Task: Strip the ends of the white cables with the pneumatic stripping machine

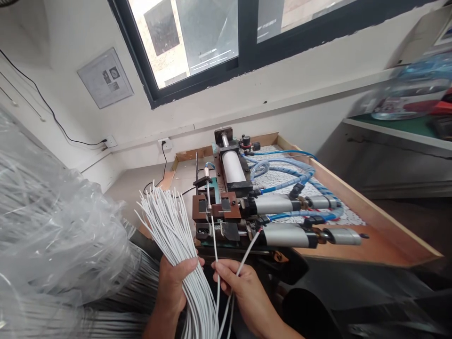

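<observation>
My left hand (173,282) grips a thick bundle of white wires (165,221) whose cut ends fan upward. My right hand (243,287) pinches two single white wires (247,252); one runs up toward the front jaw of a small pneumatic wire machine (226,207), the other angles right with a red-tipped end near a grey cylinder (286,234). The machine has brown metal blocks at its front and blue air hoses (282,172) at its right.
The machine sits on a wooden board (370,221) with raised edges. A large clear plastic bag (52,226) of more wires fills the left. A wall socket (165,144) and window (212,42) lie behind, a green shelf (399,127) at right.
</observation>
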The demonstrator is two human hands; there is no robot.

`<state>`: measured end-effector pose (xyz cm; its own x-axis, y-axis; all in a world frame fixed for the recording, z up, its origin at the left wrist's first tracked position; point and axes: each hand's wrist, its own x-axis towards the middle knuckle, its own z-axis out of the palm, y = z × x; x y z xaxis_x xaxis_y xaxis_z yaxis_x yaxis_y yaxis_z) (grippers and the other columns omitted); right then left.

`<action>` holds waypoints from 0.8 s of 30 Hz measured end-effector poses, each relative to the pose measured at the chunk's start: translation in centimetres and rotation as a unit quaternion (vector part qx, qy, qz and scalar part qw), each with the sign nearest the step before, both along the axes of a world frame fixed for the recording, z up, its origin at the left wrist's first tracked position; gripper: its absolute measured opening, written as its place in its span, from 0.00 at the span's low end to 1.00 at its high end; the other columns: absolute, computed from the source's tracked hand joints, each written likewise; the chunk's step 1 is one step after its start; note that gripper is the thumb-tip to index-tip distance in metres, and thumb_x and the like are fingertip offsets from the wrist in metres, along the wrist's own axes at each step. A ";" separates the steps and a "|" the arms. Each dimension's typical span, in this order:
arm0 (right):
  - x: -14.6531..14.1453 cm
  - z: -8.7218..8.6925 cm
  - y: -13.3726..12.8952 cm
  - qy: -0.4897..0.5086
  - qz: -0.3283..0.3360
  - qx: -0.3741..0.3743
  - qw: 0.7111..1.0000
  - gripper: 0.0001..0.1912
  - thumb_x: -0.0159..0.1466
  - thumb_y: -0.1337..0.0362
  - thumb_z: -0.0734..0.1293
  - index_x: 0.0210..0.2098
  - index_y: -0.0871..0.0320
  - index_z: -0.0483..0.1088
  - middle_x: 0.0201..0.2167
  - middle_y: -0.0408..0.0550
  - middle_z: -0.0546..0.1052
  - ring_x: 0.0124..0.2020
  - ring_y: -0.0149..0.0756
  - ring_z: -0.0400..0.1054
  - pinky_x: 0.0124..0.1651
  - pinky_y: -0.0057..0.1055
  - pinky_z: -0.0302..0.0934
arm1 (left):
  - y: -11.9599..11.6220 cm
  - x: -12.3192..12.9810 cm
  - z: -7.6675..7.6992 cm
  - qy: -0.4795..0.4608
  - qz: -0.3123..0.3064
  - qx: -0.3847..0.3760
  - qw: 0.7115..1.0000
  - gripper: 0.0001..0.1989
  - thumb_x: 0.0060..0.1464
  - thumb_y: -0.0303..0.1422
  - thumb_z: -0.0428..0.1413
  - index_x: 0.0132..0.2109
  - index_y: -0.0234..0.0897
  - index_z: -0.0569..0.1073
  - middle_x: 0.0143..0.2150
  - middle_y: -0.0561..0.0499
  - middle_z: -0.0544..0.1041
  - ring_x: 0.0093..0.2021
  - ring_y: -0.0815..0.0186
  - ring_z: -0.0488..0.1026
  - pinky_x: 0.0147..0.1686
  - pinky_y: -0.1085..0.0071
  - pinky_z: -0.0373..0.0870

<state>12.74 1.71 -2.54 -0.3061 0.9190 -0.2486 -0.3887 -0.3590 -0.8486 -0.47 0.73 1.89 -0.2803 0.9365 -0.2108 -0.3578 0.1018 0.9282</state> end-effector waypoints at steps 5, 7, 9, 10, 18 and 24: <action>-0.7 0.3 1.3 0.092 -0.052 -0.059 0.993 0.15 0.48 0.56 0.68 0.25 0.65 0.71 0.16 0.41 0.64 0.17 0.21 0.50 0.21 0.21 0.44 | 0.8 -0.4 0.2 0.023 0.005 0.017 1.000 0.09 0.31 0.27 0.59 0.27 0.31 0.72 0.20 0.50 0.73 0.22 0.66 0.68 0.24 0.72 0.63; -0.7 0.4 1.5 0.103 -0.043 -0.074 0.991 0.14 0.48 0.57 0.69 0.24 0.65 0.71 0.15 0.40 0.63 0.16 0.20 0.50 0.20 0.21 0.43 | 1.0 -0.5 0.3 0.028 -0.002 0.020 0.999 0.08 0.32 0.26 0.59 0.27 0.31 0.72 0.20 0.50 0.72 0.21 0.67 0.68 0.23 0.72 0.63; -0.8 0.4 1.5 0.107 -0.037 -0.081 0.990 0.14 0.48 0.58 0.68 0.23 0.65 0.70 0.14 0.40 0.62 0.15 0.20 0.49 0.19 0.21 0.41 | 1.1 -0.4 0.3 0.030 -0.004 0.022 0.999 0.08 0.32 0.26 0.59 0.27 0.31 0.72 0.20 0.51 0.72 0.21 0.67 0.67 0.23 0.73 0.63; -0.7 0.4 1.4 0.108 -0.036 -0.082 0.990 0.14 0.49 0.58 0.68 0.23 0.66 0.70 0.14 0.40 0.61 0.15 0.19 0.49 0.19 0.21 0.41 | 1.1 -0.4 0.3 0.031 -0.005 0.021 0.999 0.09 0.31 0.26 0.59 0.27 0.31 0.71 0.20 0.51 0.72 0.21 0.67 0.67 0.23 0.73 0.62; -0.7 1.1 1.8 0.138 -0.040 -0.111 0.983 0.13 0.45 0.60 0.69 0.21 0.66 0.69 0.13 0.39 0.61 0.14 0.19 0.47 0.18 0.21 0.38 | 1.0 0.3 0.9 0.044 -0.011 0.025 0.999 0.09 0.30 0.26 0.59 0.26 0.30 0.71 0.19 0.52 0.71 0.20 0.68 0.67 0.22 0.73 0.62; -1.1 1.5 2.2 0.143 0.037 -0.104 0.983 0.15 0.48 0.56 0.68 0.25 0.64 0.69 0.14 0.38 0.61 0.16 0.21 0.52 0.20 0.22 0.44 | 0.5 1.0 0.2 0.037 -0.012 0.012 0.999 0.10 0.29 0.24 0.59 0.27 0.30 0.71 0.20 0.52 0.73 0.21 0.68 0.68 0.24 0.72 0.64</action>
<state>11.62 3.94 -1.02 -0.4547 0.8299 -0.3233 -0.5678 -0.5498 -0.6126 0.50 1.22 2.08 -0.2709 0.9480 -0.1673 -0.2864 0.0866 0.9542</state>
